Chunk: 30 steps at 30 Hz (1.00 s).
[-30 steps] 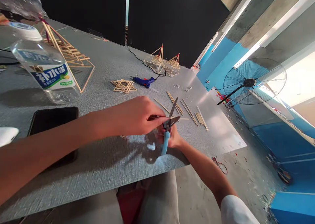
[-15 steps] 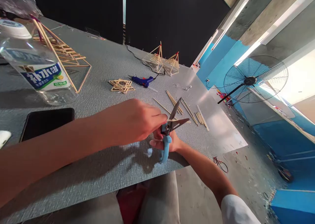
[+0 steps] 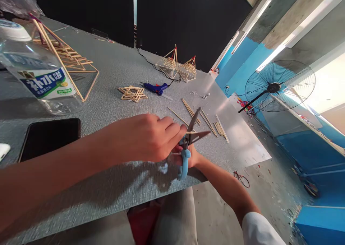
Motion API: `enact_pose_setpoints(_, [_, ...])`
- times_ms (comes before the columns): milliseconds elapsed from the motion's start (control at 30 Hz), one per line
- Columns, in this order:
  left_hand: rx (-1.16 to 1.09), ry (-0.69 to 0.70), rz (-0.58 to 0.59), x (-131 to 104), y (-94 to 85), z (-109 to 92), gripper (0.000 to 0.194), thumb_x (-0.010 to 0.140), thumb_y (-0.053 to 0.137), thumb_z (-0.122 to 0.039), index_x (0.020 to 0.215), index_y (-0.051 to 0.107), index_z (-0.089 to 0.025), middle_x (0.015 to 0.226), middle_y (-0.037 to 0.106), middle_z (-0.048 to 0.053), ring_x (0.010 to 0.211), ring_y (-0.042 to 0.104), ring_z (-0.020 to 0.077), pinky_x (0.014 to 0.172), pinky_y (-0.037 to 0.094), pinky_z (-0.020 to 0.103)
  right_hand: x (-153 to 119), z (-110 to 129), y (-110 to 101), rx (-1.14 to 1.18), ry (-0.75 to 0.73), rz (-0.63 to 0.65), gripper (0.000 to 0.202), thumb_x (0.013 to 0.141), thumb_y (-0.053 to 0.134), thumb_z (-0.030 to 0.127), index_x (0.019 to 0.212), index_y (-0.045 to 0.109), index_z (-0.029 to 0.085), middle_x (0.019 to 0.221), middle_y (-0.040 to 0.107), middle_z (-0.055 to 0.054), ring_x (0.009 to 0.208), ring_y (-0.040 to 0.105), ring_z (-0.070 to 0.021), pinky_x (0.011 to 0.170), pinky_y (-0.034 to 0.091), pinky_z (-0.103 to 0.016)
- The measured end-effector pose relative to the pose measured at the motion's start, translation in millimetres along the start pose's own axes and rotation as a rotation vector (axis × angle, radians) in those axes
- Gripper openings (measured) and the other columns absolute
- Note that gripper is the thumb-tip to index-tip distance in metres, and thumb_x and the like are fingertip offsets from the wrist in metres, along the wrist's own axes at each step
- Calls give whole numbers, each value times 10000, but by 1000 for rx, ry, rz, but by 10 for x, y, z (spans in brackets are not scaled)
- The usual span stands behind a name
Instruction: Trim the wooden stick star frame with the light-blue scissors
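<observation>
My left hand [image 3: 155, 137] pinches a thin wooden stick [image 3: 191, 132], which lies between the parted blades of the scissors [image 3: 184, 162]. Those light-blue handles are in my right hand [image 3: 192, 157], just beside my left fingertips. Behind the hands, several loose sticks [image 3: 207, 122] are spread on the grey table [image 3: 107, 187]. A star-shaped stick piece [image 3: 133, 93] lies next to a blue glue gun [image 3: 155, 88].
At the left are a plastic bottle [image 3: 48, 83], a black phone [image 3: 51, 137] and a large stick frame [image 3: 90, 71]. Two small stick pyramids [image 3: 172, 63] stand at the back. A fan [image 3: 273, 88] is beyond the table on the right.
Both hands and the scissors have shifted slightly to the right. The scissor blades stay apart, and the stick remains between them.
</observation>
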<state>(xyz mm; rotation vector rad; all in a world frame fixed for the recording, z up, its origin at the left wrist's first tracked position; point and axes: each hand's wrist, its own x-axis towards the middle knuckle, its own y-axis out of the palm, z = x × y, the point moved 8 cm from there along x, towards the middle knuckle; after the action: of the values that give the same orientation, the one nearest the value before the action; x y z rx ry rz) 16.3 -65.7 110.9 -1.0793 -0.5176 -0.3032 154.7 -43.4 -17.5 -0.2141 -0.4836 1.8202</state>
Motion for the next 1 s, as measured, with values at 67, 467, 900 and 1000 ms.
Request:
enact_pose_setpoints(67, [-102, -64, 3, 33, -24, 63, 274, 1069, 510, -79, 1071, 765, -180, 798, 670, 25, 713, 590, 179, 616, 347, 358, -2, -28, -9, 40, -9, 24, 443, 583, 739, 391, 696, 325, 284, 626, 361, 79, 626, 322, -119, 594, 340, -291])
enact_pose_setpoints(467, [-353, -103, 50, 64, -23, 116, 282, 1076, 492, -81, 972, 726, -198, 783, 654, 1, 657, 548, 152, 631, 335, 344, 15, 131, 11, 123, -75, 115, 512, 705, 877, 444, 704, 393, 278, 627, 372, 94, 606, 334, -113, 588, 322, -299])
enact_pose_setpoints(900, [246, 90, -6, 43, -157, -116, 158, 1061, 605, -107, 987, 732, -164, 811, 595, 32, 670, 489, 189, 591, 354, 378, -16, 157, 224, 217, -36, 284, 522, 705, 854, 440, 707, 355, 286, 666, 424, 60, 644, 405, -140, 597, 388, -309])
enact_pose_setpoints(1000, [225, 53, 1, 30, -85, -75, 166, 1049, 594, -94, 1004, 730, -177, 770, 567, 19, 664, 490, 186, 573, 342, 375, -28, 40, 229, 229, -17, 244, 491, 694, 767, 441, 738, 301, 294, 657, 370, 84, 609, 346, -114, 559, 356, -283])
